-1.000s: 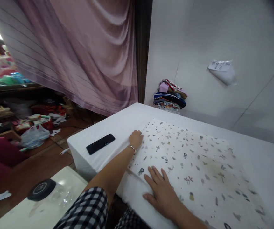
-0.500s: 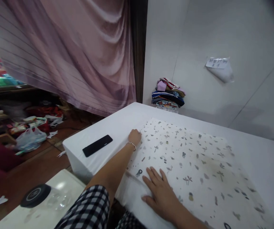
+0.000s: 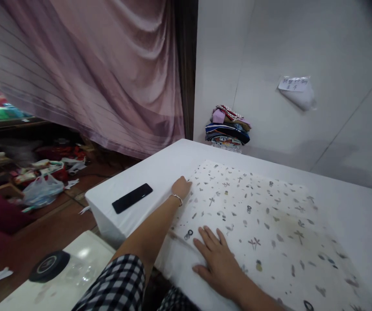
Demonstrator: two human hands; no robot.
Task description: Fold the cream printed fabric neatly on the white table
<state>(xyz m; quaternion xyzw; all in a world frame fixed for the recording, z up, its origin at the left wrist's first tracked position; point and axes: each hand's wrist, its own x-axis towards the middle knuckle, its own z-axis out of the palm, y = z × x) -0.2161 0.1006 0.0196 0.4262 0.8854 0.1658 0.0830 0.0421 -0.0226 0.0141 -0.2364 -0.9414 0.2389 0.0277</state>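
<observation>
A white cloth with small printed figures (image 3: 247,203) lies spread over a white-covered table (image 3: 173,157). At the cloth's left edge is my left hand (image 3: 181,187), its fingers curled together at the border; whether they pinch the fabric is too small to tell. A bracelet circles that wrist. My right hand (image 3: 216,259) rests flat on the cloth's near edge, fingers spread, holding nothing. To the left of my left hand a black phone (image 3: 132,198) lies on the table.
Folded fabrics (image 3: 227,125) are stacked behind the table by the wall. A pink curtain (image 3: 134,73) hangs at the back left. On a pale stand (image 3: 85,246) at lower left is a clear jar with a black lid (image 3: 49,265). Bags and scraps litter the floor.
My left hand has shifted slightly left along the cloth's edge. My right hand stays flat in place. The view has moved very slightly.
</observation>
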